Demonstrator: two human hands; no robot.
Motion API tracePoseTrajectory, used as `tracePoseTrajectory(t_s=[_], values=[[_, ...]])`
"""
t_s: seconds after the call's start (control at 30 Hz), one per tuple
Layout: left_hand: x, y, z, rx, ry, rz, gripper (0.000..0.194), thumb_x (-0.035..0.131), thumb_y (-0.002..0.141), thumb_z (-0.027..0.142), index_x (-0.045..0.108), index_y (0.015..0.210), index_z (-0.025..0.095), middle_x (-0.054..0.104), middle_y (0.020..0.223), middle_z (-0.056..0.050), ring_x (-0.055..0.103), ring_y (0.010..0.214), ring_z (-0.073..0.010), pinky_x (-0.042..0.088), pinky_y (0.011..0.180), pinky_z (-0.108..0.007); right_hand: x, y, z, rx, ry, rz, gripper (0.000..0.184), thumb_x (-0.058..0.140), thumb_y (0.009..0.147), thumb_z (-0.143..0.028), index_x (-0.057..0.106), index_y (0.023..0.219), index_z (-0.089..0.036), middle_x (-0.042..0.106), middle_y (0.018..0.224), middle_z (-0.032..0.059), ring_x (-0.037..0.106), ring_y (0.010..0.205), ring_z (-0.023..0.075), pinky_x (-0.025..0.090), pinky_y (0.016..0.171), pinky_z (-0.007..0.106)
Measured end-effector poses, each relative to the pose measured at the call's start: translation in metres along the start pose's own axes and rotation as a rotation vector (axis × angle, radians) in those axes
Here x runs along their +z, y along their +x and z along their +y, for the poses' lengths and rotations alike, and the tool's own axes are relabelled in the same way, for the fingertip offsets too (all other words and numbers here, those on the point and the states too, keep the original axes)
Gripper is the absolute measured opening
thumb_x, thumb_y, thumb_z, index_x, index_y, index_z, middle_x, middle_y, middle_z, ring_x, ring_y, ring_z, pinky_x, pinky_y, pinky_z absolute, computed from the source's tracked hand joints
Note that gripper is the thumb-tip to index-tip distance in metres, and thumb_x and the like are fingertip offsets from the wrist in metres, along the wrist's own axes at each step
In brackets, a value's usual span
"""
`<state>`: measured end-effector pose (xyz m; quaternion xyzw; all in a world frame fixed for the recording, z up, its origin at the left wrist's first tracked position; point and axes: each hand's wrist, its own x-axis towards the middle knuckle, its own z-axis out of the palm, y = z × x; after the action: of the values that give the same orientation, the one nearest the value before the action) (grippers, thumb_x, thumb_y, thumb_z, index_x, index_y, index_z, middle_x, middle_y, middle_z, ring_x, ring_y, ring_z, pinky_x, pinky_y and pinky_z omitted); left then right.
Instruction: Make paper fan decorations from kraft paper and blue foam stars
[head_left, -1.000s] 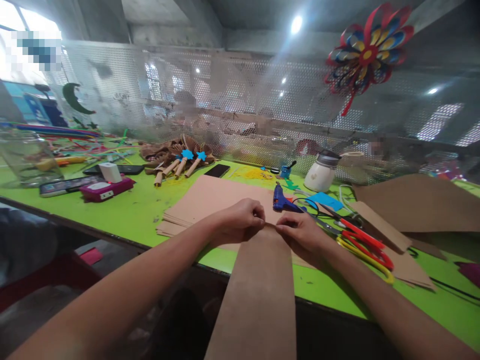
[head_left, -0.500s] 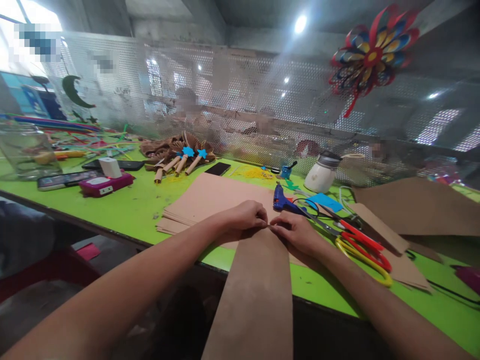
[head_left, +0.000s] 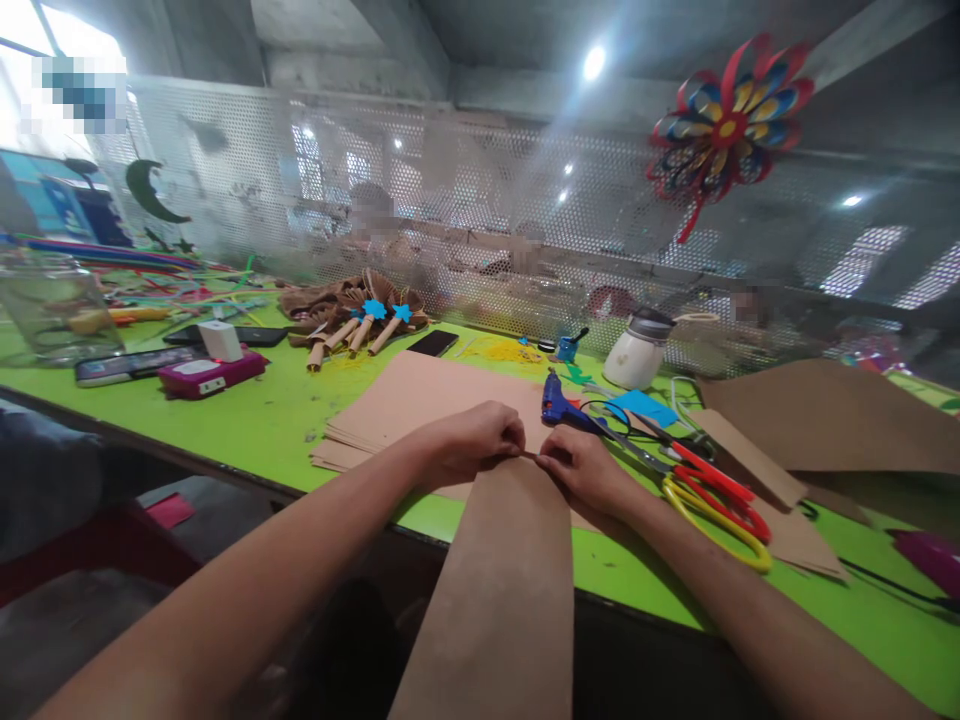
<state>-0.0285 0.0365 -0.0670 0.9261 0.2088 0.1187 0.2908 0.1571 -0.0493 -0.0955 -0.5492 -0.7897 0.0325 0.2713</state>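
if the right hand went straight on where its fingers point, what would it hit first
Apart from the long brown paper strip it pinches, the bare right hand would likely meet the bare left hand first, though depth is unclear.

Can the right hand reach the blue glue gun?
Probably yes: the glue gun lies just beyond the right hand, with nothing seeming to block the way. That hand is pinching the brown paper, though, so it may need to let go.
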Motion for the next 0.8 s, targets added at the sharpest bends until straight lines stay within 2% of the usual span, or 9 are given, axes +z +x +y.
tracePoseTrajectory(t_s=[0.13, 0.33, 0.53, 0.67, 0.8], values=[[-0.005, -0.003, 0.002, 0.011, 0.045, 0.01, 0.018, 0.052, 0.071, 0.012, 0.067, 0.08, 0.01, 0.065, 0.075, -0.005, 0.053, 0.064, -0.0123, 0.037, 0.057, -0.021, -0.001, -0.001, 0.002, -0.028, -0.012, -0.003, 0.013, 0.053, 0.082, -0.024, 0.057, 0.072, -0.018, 0.058, 0.072, 0.003, 0.05, 0.067, 0.0154, 0.036, 0.061, 0.027], [-0.001, -0.005, -0.005, 0.06, 0.112, 0.046, 0.021, 0.049, 0.065, 0.009, 0.066, 0.077, 0.012, 0.065, 0.077, -0.004, 0.054, 0.067, -0.0133, 0.037, 0.057, -0.022, -0.003, -0.004, -0.001, -0.012, -0.02, -0.012, 0.017, 0.05, 0.082, -0.019, 0.052, 0.065, -0.018, 0.054, 0.069, 0.0019, 0.046, 0.062, 0.013, 0.033, 0.056, 0.025], [-0.005, -0.016, 0.011, -0.012, 0.14, 0.008, 0.032, 0.047, 0.056, 0.003, 0.065, 0.082, 0.013, 0.062, 0.074, -0.002, 0.051, 0.062, -0.0124, 0.033, 0.052, -0.022, -0.007, -0.008, 0.0, -0.015, -0.026, 0.0, 0.015, 0.05, 0.078, -0.013, 0.05, 0.064, -0.017, 0.053, 0.068, 0.0009, 0.044, 0.061, 0.0118, 0.03, 0.054, 0.023], [-0.008, -0.014, 0.012, 0.082, 0.289, -0.007, 0.037, 0.046, 0.051, -0.001, 0.066, 0.079, 0.014, 0.06, 0.077, -0.003, 0.049, 0.065, -0.0129, 0.033, 0.054, -0.022, -0.014, -0.011, -0.001, -0.05, -0.039, -0.025, 0.016, 0.05, 0.079, -0.012, 0.05, 0.063, -0.017, 0.053, 0.068, 0.0015, 0.045, 0.062, 0.0124, 0.031, 0.056, 0.024], [-0.006, -0.013, 0.004, 0.189, 0.352, 0.007, 0.034, 0.049, 0.054, 0.0, 0.065, 0.081, 0.014, 0.058, 0.081, -0.003, 0.05, 0.068, -0.0137, 0.035, 0.058, -0.022, -0.023, -0.014, -0.01, -0.061, -0.047, -0.041, 0.016, 0.05, 0.08, -0.014, 0.056, 0.067, -0.017, 0.058, 0.075, 0.0038, 0.049, 0.069, 0.0146, 0.034, 0.061, 0.025]])
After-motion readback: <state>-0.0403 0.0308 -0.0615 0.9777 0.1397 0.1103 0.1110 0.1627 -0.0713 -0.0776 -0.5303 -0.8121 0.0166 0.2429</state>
